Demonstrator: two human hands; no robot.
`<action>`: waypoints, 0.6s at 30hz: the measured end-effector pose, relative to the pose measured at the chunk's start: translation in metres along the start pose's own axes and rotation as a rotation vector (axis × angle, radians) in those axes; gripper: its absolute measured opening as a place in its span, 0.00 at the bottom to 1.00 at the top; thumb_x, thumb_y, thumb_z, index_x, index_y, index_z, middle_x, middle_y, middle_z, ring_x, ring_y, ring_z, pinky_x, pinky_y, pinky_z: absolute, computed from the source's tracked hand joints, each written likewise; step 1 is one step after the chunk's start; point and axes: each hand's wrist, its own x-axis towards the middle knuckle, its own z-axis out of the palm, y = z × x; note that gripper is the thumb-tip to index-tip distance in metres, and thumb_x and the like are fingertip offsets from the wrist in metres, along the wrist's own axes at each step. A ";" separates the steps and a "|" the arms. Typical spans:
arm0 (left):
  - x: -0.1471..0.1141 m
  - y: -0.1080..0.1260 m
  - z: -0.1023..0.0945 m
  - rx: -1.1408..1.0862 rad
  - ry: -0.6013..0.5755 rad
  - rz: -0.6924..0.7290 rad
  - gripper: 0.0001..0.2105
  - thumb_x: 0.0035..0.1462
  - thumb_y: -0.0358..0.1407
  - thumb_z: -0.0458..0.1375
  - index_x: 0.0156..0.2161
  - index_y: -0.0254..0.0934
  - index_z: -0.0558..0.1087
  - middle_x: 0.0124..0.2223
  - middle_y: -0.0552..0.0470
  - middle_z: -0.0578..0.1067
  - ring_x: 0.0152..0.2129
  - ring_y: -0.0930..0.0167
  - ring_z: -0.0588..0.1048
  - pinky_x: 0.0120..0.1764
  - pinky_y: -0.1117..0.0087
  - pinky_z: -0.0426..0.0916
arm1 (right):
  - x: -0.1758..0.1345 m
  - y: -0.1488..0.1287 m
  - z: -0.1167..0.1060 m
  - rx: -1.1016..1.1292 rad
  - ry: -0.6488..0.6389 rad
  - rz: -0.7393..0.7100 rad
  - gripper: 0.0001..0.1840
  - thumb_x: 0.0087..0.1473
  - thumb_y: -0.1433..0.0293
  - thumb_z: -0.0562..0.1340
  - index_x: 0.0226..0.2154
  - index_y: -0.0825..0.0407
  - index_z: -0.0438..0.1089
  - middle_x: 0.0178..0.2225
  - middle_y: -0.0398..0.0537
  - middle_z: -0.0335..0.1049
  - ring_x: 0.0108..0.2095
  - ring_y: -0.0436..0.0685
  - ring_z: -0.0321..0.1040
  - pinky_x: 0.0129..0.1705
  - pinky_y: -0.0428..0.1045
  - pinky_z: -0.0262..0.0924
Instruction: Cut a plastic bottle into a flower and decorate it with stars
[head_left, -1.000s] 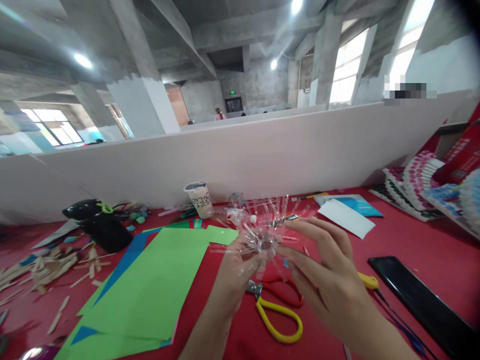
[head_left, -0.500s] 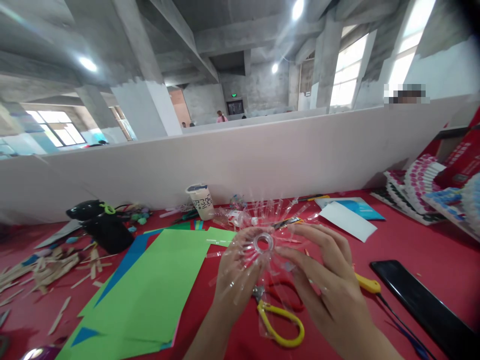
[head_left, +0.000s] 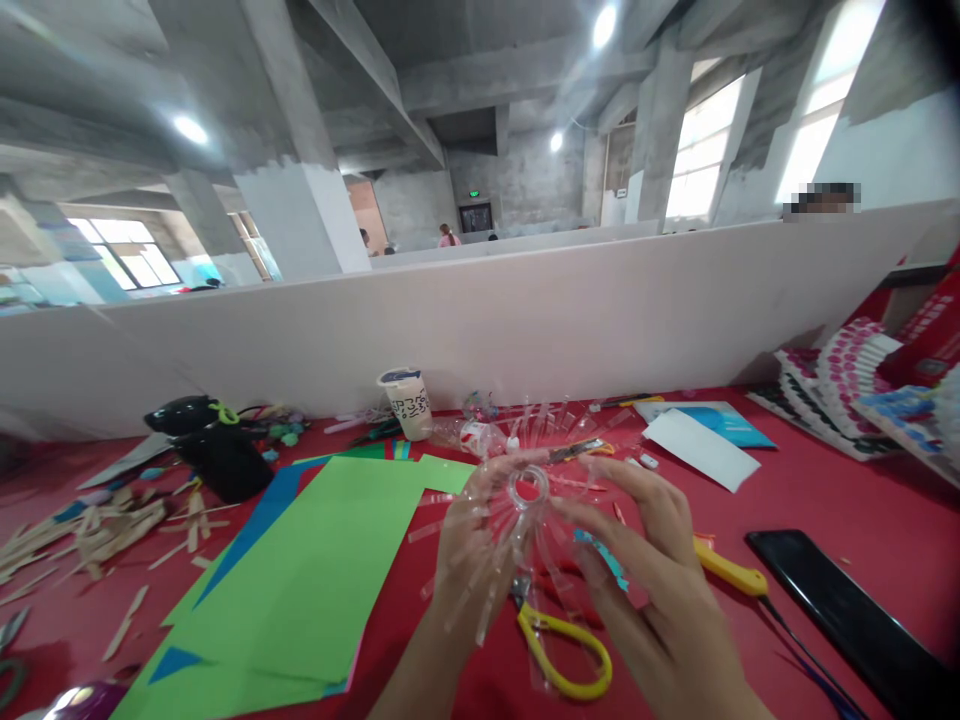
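A clear plastic bottle top (head_left: pixel 529 505), cut into many thin strips that splay out around its neck ring, is held up over the table. My left hand (head_left: pixel 466 570) grips it from the left, fingers wrapped behind the strips. On its other side my right hand (head_left: pixel 667 590) has its fingers apart, the tips close to the strips; whether they touch is hard to tell through the clear plastic. Scissors with a yellow handle loop (head_left: pixel 585 690) lie below. A cutter knife (head_left: pixel 577 451) lies just beyond, and a small teal piece (head_left: pixel 604 556) shows between the right fingers.
Green paper sheets (head_left: pixel 300 560) lie to the left, near a black container (head_left: pixel 225 465) and wooden sticks (head_left: pixel 112 525). A paper cup (head_left: pixel 407 405) stands by the white partition (head_left: pixel 570 320). A yellow corded tool (head_left: pixel 735 570) and black phone (head_left: pixel 832 600) lie right.
My right hand has shifted slightly, its fingers spreading more, and the teal piece now shows. My left hand still holds the bottle top. The view has moved a little.
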 end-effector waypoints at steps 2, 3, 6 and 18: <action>-0.001 -0.002 -0.001 0.037 -0.017 -0.022 0.16 0.48 0.28 0.61 0.44 0.43 0.75 0.39 0.51 0.78 0.45 0.62 0.73 0.49 0.61 0.66 | 0.000 0.000 0.001 -0.008 -0.006 0.021 0.24 0.53 0.83 0.53 0.49 0.45 0.64 0.57 0.46 0.50 0.57 0.62 0.47 0.55 0.58 0.45; -0.001 -0.002 -0.001 0.053 -0.023 -0.031 0.15 0.49 0.29 0.61 0.43 0.43 0.76 0.38 0.51 0.79 0.45 0.62 0.73 0.49 0.61 0.67 | 0.000 0.000 0.001 -0.009 -0.011 0.032 0.24 0.53 0.83 0.53 0.49 0.45 0.64 0.58 0.46 0.49 0.57 0.61 0.47 0.55 0.58 0.45; -0.002 0.001 0.002 0.076 -0.004 -0.022 0.12 0.49 0.31 0.61 0.42 0.43 0.76 0.38 0.51 0.79 0.44 0.62 0.73 0.47 0.62 0.68 | -0.001 0.000 0.002 -0.013 -0.023 0.047 0.24 0.53 0.82 0.53 0.49 0.45 0.64 0.58 0.45 0.49 0.57 0.61 0.46 0.55 0.58 0.45; 0.000 0.006 0.003 0.000 0.040 -0.031 0.15 0.46 0.27 0.62 0.42 0.41 0.75 0.45 0.51 0.76 0.44 0.65 0.73 0.46 0.67 0.68 | 0.000 0.003 0.007 0.033 -0.014 0.084 0.25 0.50 0.82 0.54 0.47 0.43 0.64 0.57 0.45 0.49 0.57 0.62 0.47 0.54 0.59 0.48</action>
